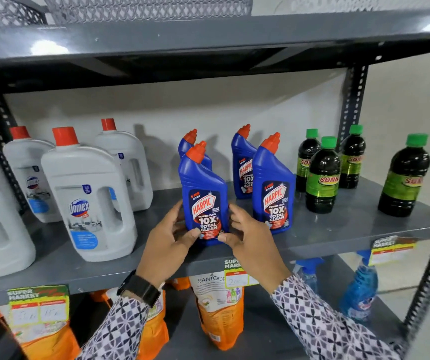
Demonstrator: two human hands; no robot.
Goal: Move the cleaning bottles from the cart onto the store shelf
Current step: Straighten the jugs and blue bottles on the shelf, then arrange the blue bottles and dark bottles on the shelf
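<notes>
A grey metal shelf (pixel 325 229) runs across the view, held by slotted dark uprights against a pale wall, with another grey shelf board above it and a lower one beneath.

On the grey shelf stand four white jugs with red caps, toward its left end; the nearest full one (pixel 89 198) sits close to the front edge. Four blue bottles with red nozzles stand near the middle, and four dark bottles with green caps (pixel 323 178) toward the right end.

The front blue bottle (pixel 203 198) stands upright near the shelf's front edge. The left hand (pixel 167 245) and right hand (pixel 250 242) press against its two sides, fingers curled round its lower body and thumbs on the label.

Price tags (pixel 38 305) hang on the front edge. The lower shelf carries orange pouches (pixel 220 315) and two blue spray bottles (pixel 359 289); the number of pouches cannot be told.
</notes>
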